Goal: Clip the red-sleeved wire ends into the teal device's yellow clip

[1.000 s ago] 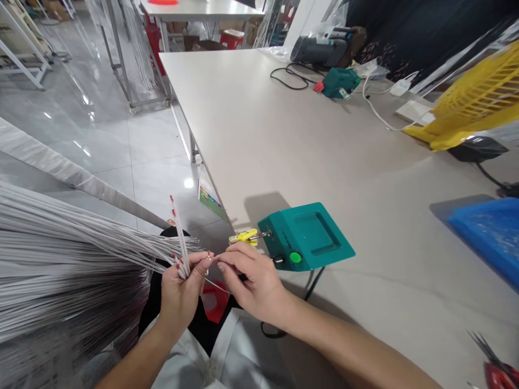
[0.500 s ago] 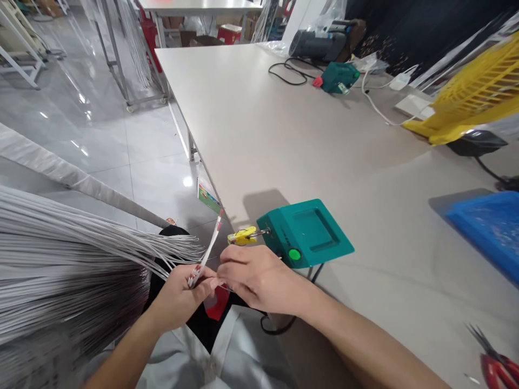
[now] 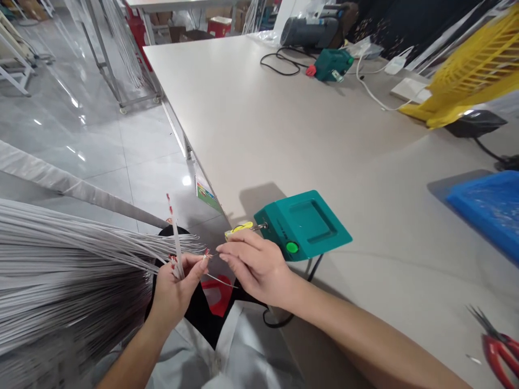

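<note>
White cables [image 3: 177, 243] with red-tipped ends stand up from my left hand [image 3: 178, 281], which is closed around them. Between its thumb and forefinger, a cable end shows fine bare copper strands. Just to the right, my right hand [image 3: 255, 265] has its fingertips pinched at a thin strand reaching from that end. Above my right hand, a yellow clip [image 3: 240, 229] is attached to a teal device [image 3: 312, 224] with a green button at the table's edge. At the left hangs a large bundle of white cables [image 3: 73, 259].
Red-handled pliers [image 3: 500, 348] lie at the lower right of the table [image 3: 243, 108], below a blue tray [image 3: 490, 216]. Farther back are a yellow fan [image 3: 474, 70], a second teal device [image 3: 330, 65] and a grey motor [image 3: 310, 32]. A wrapped rail [image 3: 73, 181] crosses the left.
My hands have moved slightly apart, and the copper strands now show between them. The cables in my left hand have swung left and more upright. The whole view has shifted slightly.
</note>
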{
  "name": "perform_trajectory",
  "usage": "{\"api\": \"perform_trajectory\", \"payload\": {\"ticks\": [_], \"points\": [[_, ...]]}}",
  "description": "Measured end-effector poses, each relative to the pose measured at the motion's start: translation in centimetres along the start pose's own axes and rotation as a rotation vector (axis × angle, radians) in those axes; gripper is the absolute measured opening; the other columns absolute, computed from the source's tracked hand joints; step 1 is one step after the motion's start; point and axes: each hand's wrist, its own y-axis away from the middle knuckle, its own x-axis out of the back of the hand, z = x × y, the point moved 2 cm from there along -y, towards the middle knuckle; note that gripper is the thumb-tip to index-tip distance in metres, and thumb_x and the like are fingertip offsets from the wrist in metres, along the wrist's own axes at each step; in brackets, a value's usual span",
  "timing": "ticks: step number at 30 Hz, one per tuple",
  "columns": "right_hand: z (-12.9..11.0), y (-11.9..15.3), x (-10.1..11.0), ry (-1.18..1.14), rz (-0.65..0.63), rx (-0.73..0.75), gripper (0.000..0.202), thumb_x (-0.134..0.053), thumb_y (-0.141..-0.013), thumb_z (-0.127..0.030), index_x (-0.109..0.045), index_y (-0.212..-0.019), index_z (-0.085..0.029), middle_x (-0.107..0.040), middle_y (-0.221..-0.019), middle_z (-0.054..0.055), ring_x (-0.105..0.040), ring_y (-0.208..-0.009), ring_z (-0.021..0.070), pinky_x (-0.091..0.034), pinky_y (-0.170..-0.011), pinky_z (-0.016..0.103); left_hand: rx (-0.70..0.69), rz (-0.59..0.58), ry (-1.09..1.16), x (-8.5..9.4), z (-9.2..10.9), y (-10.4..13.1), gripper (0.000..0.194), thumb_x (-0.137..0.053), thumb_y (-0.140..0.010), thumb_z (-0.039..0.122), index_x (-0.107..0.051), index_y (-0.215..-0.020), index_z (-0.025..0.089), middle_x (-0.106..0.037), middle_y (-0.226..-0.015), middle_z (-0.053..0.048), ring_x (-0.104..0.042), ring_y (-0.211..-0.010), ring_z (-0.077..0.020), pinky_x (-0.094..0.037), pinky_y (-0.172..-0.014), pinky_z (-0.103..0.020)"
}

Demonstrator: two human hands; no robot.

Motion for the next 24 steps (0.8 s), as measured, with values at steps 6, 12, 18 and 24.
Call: {"api": "perform_trajectory", "payload": {"ticks": [6, 12, 18, 24], "points": [[0.1, -0.4, -0.2, -0.265, -0.228, -0.067, 0.015, -0.05, -0.085, -0.02, -0.062, -0.094, -0.019, -0.06, -0.095, 0.007, -0.058, -0.084, 0.0136, -0.05, -0.071, 0.025, -0.01, -0.145, -0.087, -0.4, 0.2, 0.2, 0.012, -0.067, -0.071, 0.028, -0.07, -0.07, 0.017, -0.067, -0.065, -0.003, -0.058, -0.062, -0.0154, -0.045, -0.06, -0.025], [0.2, -0.6, -0.3, -0.417, -0.35, -0.048, 0.012, -0.053, -0.082, -0.014, -0.065, -0.082, -0.016, -0.061, -0.085, 0.006, -0.058, -0.074, 0.0109, -0.048, -0.068, 0.022, -0.138, -0.269, -0.13, 0.3, 0.7, 0.2, 0.008, -0.067, -0.071, 0.02, -0.07, -0.065, 0.018, -0.065, -0.065, -0.002, -0.056, -0.067, -0.0149, -0.043, -0.065, -0.024], [-0.1, -0.5, -2.0, -0.901, -0.062, -0.4, 0.009, -0.062, -0.077, -0.022, -0.065, -0.073, -0.014, -0.06, -0.079, 0.004, -0.057, -0.07, 0.0101, -0.048, -0.064, 0.022, -0.006, -0.206, 0.299, -0.5, -0.6, 0.2, 0.011, -0.07, -0.069, 0.027, -0.068, -0.063, 0.017, -0.053, -0.054, 0.003, -0.034, -0.044, -0.0042, -0.028, -0.041, -0.017], [-0.2, 0.1, -2.9, -0.919, 0.056, -0.501, 0.01, -0.063, -0.076, -0.024, -0.066, -0.072, -0.016, -0.062, -0.078, 0.002, -0.059, -0.069, 0.0101, -0.049, -0.065, 0.023, 0.096, -0.122, 0.545, -1.9, -1.2, 0.5, 0.012, -0.073, -0.065, 0.029, -0.068, -0.067, 0.018, -0.044, -0.045, 0.007, -0.029, -0.038, -0.0012, -0.022, -0.038, -0.014]]}}
